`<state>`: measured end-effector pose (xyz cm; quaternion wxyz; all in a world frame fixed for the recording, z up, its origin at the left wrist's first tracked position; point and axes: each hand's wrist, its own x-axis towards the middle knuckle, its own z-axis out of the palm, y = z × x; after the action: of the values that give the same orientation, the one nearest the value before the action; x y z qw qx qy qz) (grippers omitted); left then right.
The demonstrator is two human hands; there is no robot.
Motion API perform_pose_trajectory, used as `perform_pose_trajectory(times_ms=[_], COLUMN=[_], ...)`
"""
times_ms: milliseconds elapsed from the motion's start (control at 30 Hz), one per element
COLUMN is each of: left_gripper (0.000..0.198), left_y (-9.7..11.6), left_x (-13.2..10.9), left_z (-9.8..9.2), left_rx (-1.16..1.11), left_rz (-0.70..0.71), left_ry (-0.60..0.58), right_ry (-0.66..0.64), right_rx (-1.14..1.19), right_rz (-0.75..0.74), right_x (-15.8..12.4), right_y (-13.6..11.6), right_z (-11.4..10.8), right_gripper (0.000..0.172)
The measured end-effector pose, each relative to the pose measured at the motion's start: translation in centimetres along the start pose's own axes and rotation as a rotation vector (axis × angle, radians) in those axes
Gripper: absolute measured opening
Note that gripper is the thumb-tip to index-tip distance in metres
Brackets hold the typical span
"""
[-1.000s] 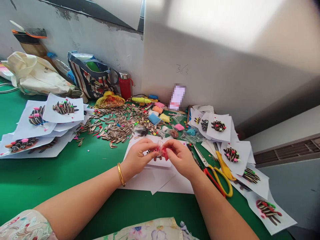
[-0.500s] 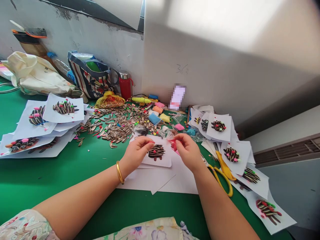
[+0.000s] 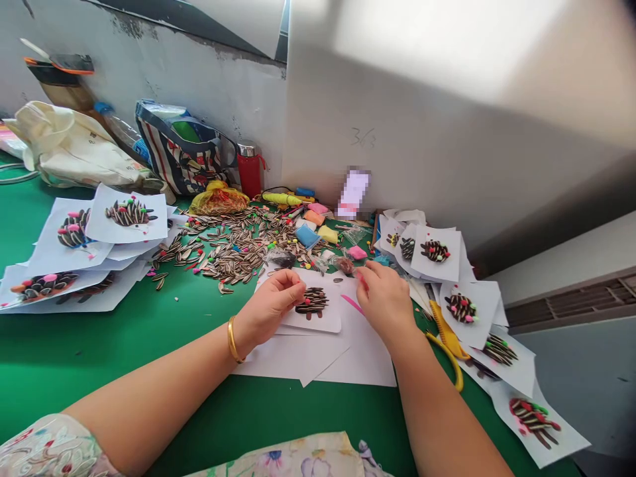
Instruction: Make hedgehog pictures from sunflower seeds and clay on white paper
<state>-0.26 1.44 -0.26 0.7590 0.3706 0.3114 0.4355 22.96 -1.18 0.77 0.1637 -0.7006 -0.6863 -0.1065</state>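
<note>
My left hand [image 3: 272,305], thumb and fingers pinched together, hovers at the left edge of a white card [image 3: 318,322]. Whatever it pinches is too small to make out. A hedgehog-like figure of striped sunflower seeds [image 3: 312,301] is stuck on that card, with brown feet below and a red dot on top. My right hand [image 3: 385,301] is closed, its fingers curled beside small wrapped clay packets; what they hold is hidden. Between the hands, a pink strip [image 3: 352,303] and a single seed [image 3: 338,280] lie on white paper [image 3: 368,361].
Loose sunflower seeds [image 3: 233,255] spread behind my left hand. Yellow-handled scissors [image 3: 454,368] and a yellow cutter [image 3: 444,331] lie by my right forearm. Finished seed cards are piled left [image 3: 132,232] and right [image 3: 472,311]. A red flask [image 3: 249,173] stands at the wall.
My right hand has moved slightly right and turned over toward the clay packets. The pink-red piece at its fingertips is out of sight there. My left hand has hardly moved.
</note>
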Motion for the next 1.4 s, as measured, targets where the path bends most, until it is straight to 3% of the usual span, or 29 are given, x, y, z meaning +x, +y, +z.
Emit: perform_pose_trajectory(times_ms=[200,500,733,1067,1400], left_gripper=[0.026,0.03,0.024,0.036,0.023], left_y=[-0.2,0.0,-0.1,-0.1,0.0], left_x=[-0.1,-0.3,-0.3,-0.4,-0.4], left_z=[0.0,0.1,0.0,-0.1,0.1], left_rx=[-0.042,-0.023,-0.054,-0.021,-0.133], left_rz=[-0.087,-0.087,-0.102,-0.076,-0.124], left_ry=[-0.002,-0.041,-0.077,-0.107,-0.099], right_ry=[0.124,0.122,0.106,0.126,0.143], right_rx=[0.212,0.417,0.474,0.51,0.506], right_rz=[-0.18,-0.341,-0.387,-0.408,-0.386], right_x=[-0.8,-1.7,-2.0,-2.1,-2.0], right_y=[-2.1,-4.5,-5.3,-5.3,-5.3], right_z=[-0.9,-1.8,-2.0,-1.5,-1.6], right_gripper=[0.026,0.026,0.027,0.028,0.027])
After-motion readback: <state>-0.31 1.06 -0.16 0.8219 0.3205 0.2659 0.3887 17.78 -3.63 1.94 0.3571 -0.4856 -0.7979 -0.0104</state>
